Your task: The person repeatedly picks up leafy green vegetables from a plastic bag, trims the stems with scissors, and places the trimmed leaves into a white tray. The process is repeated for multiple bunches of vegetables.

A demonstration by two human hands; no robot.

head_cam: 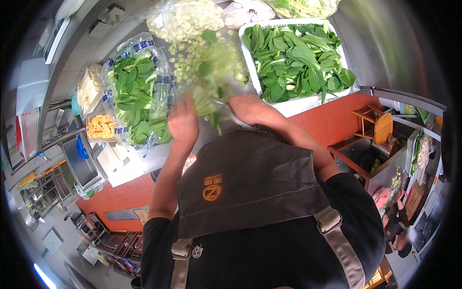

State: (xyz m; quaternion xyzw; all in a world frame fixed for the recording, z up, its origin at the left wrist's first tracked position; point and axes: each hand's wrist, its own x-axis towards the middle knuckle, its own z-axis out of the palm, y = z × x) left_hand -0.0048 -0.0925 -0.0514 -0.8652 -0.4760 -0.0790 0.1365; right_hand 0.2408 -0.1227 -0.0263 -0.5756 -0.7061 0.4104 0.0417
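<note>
My left hand (pixel 183 121) is beside blurred bok choy stalks (pixel 203 99), its fingers stretched forward; whether it grips them is unclear. In my right hand (pixel 249 108) is a thin metal tool (pixel 236 117), seemingly a knife, partly covered by the fingers. Ahead of both hands, cut pale-green stem ends (pixel 186 65) lie spread on the metal worktop (pixel 205 135). Motion blurs some greens above them. Left of my left hand, leafy bok choy (pixel 133 85) rests on a printed clear plastic bag (pixel 160 90). A white plastic basket (pixel 251 68) heaped with bok choy leaves (pixel 299 57) stands to the right.
Filled plastic bags (pixel 186 20) line the back of the worktop. A tub of orange-yellow food (pixel 100 127) sits at the left. A wooden stool (pixel 382 128) and a metal sink (pixel 364 153) are at the right, with another person (pixel 395 231) beyond.
</note>
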